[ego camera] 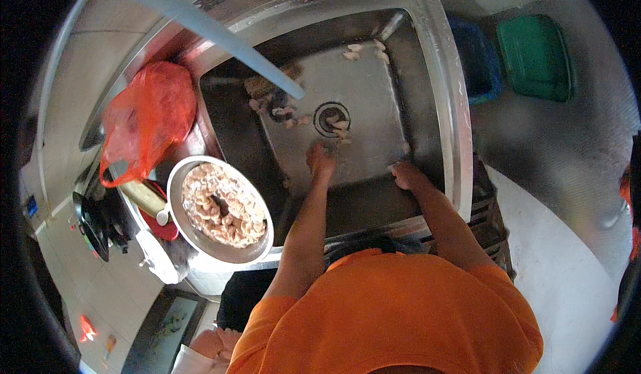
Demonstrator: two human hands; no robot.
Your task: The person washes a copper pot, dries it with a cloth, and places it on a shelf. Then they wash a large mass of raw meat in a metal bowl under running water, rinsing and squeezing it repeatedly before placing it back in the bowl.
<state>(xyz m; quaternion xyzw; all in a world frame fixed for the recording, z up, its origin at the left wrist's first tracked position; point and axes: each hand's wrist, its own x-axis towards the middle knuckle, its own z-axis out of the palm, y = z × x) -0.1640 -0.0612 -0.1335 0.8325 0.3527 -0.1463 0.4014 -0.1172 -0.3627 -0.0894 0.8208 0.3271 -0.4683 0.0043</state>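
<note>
Both my hands reach down into a deep stainless steel sink (370,98). My left hand (320,162) is just below the round drain (331,119), its fingers bent; whether it holds anything is unclear. My right hand (406,174) is near the sink's right wall, with a small pale bit at its fingertips. Pale, meat-like pieces (342,124) lie on and beside the drain, and more pieces (353,52) lie near the far right corner. A brownish mass (263,86) sits at the far left. On the left ledge stands a metal bowl (175,193) full of wet, pale pieces (240,223).
A blue-grey pipe (225,38) slants over the sink. A red plastic bag (150,113) rests on the left ledge. Right of the sink are a blue container (473,63), a green tub (536,58) and a slatted crate (486,218). Part of another person (215,344) shows at lower left.
</note>
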